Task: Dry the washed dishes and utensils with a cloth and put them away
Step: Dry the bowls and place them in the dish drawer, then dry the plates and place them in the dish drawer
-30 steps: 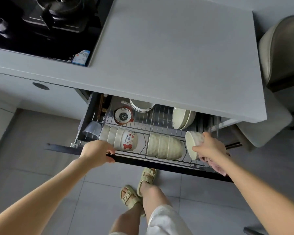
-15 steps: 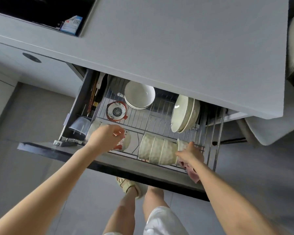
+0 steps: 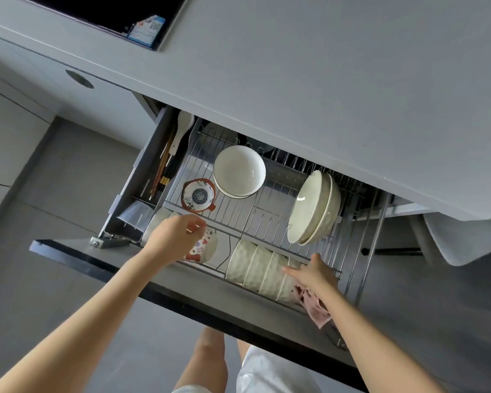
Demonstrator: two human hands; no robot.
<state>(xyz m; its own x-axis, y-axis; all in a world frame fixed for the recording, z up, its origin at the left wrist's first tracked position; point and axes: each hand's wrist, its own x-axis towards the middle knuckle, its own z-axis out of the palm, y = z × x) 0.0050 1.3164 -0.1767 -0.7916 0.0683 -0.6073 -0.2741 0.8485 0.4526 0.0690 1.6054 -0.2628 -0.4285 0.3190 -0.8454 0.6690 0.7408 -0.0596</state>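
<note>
A pull-out drawer (image 3: 97,265) under the counter stands open, with a wire rack (image 3: 255,214) inside. A row of cream ribbed bowls (image 3: 253,266) lies on its side at the rack's front. My right hand (image 3: 313,275) rests its fingers on the rightmost bowl of that row and keeps a pink cloth (image 3: 315,307) bunched under the palm. My left hand (image 3: 173,239) hovers with loosely curled fingers over the row holding a patterned bowl (image 3: 206,248) at the front left, and holds nothing.
Further back in the rack are stacked white bowls (image 3: 238,171), a red-rimmed small bowl (image 3: 198,195) and upright cream dishes (image 3: 312,208). Chopsticks (image 3: 165,171), a white spoon (image 3: 182,129) and a clear cup (image 3: 133,217) fill the left side. The grey countertop (image 3: 323,80) overhangs the drawer.
The drawer has slid further out. My left hand left the drawer front and moved over the patterned bowls. My right hand set its cream bowl onto the end of the row.
</note>
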